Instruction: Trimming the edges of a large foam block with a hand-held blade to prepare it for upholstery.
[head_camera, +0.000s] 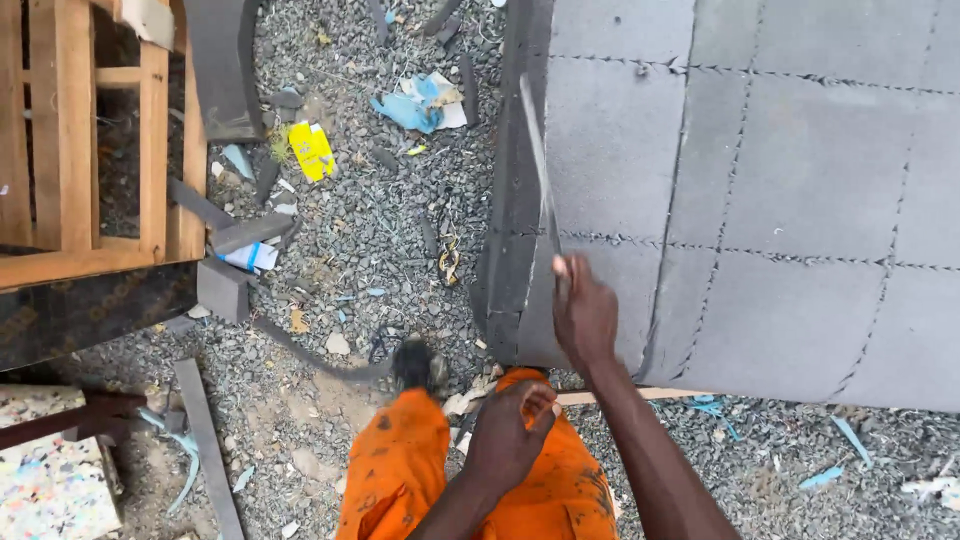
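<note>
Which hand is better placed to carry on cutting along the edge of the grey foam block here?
Probably the right hand: it already grips the long thin blade, held at the edge of the grey foam block. The left hand is curled over the orange trousers, off the foam, holding no tool.

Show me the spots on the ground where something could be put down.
Freest: the gravel strip between the wooden frame and the grey foam slab, though scraps dot it. Some bare dirt lies left of the orange trousers. Crowded: around the yellow wrapper and blue scraps.
</note>
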